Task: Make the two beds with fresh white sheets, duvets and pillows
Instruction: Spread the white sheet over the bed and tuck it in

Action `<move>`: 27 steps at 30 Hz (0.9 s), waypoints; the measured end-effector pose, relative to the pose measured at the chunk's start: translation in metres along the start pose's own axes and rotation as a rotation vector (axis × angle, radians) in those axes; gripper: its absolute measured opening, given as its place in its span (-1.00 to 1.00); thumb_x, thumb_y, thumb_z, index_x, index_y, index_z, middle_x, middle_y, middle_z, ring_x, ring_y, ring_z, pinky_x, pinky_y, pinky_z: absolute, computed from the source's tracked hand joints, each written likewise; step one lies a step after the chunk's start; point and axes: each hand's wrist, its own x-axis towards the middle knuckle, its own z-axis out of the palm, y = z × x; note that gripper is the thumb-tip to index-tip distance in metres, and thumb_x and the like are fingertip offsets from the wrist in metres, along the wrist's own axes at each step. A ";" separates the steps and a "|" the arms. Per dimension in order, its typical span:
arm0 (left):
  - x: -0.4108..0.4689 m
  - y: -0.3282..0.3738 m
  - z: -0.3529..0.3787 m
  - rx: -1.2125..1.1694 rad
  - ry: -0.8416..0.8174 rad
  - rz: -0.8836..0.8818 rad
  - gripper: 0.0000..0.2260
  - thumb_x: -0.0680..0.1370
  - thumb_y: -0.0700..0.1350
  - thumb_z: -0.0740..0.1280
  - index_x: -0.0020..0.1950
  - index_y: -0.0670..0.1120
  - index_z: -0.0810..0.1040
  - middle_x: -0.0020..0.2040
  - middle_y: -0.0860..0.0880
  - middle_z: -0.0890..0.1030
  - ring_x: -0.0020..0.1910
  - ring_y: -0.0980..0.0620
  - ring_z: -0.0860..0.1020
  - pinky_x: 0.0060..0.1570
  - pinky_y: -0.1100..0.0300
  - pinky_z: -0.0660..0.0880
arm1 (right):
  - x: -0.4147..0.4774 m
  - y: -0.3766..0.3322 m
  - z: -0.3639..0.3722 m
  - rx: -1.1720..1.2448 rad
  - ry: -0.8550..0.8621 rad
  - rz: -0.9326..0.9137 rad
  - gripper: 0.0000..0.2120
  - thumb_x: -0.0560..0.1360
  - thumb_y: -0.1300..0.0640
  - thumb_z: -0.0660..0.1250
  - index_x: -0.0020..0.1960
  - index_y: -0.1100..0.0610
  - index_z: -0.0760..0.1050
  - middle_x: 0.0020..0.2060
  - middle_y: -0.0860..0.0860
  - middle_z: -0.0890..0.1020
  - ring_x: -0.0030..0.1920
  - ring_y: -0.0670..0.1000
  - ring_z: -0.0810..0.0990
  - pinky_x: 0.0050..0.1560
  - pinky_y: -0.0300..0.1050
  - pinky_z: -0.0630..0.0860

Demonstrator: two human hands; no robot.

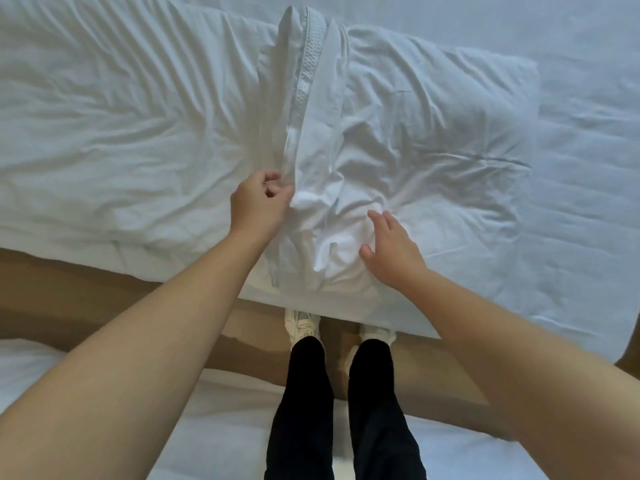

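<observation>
Head view: at the near edge of the bed [588, 46], the left hand [258, 202] pinches a fold of the white bedding [104, 116] between thumb and curled fingers, probably to lift the raised seam ridge [304, 81] that runs toward the far edge. Just to its right, the right hand [391, 251] lies spread, fingers straight, on the crumpled cloth, likely pinning it against the pull. The bedding sits directly under both hands.
</observation>
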 end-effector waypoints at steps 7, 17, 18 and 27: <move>-0.016 -0.017 -0.021 0.187 0.142 -0.024 -0.76 0.47 -0.05 0.43 0.08 -0.11 0.60 0.03 -0.08 0.65 0.01 -0.07 0.60 0.05 0.09 0.54 | -0.023 0.007 -0.002 -0.036 -0.103 -0.073 -0.38 0.58 0.08 0.20 0.58 0.03 0.05 0.58 0.05 0.06 0.55 0.13 0.08 0.44 0.19 0.23; -0.076 -0.077 -0.012 0.439 -0.368 -0.134 -0.83 0.52 -0.15 0.43 0.06 -0.18 0.59 -0.06 -0.10 0.59 -0.05 -0.07 0.55 -0.17 0.22 0.42 | -0.066 0.043 0.017 -0.057 -0.174 -0.090 -0.46 0.56 0.09 0.20 0.51 0.07 0.18 0.43 0.06 0.27 0.45 0.13 0.23 0.35 0.18 0.34; -0.079 -0.085 -0.022 0.547 -0.273 -0.063 -0.85 0.52 -0.13 0.42 0.00 -0.19 0.59 -0.09 -0.14 0.58 -0.05 -0.12 0.55 -0.19 0.18 0.37 | -0.070 0.046 0.017 -0.056 -0.185 -0.090 -0.45 0.57 0.09 0.20 0.53 0.07 0.16 0.47 0.07 0.24 0.47 0.13 0.21 0.38 0.17 0.32; -0.092 -0.078 -0.047 0.686 -0.076 -0.022 -0.87 0.54 -0.08 0.38 -0.11 -0.13 0.54 -0.13 -0.11 0.53 -0.11 -0.10 0.45 -0.14 0.14 0.29 | -0.091 0.067 0.007 -0.115 -0.250 -0.080 -0.40 0.59 0.06 0.19 0.58 0.03 0.07 0.58 0.05 0.04 0.55 0.16 0.08 0.45 0.19 0.24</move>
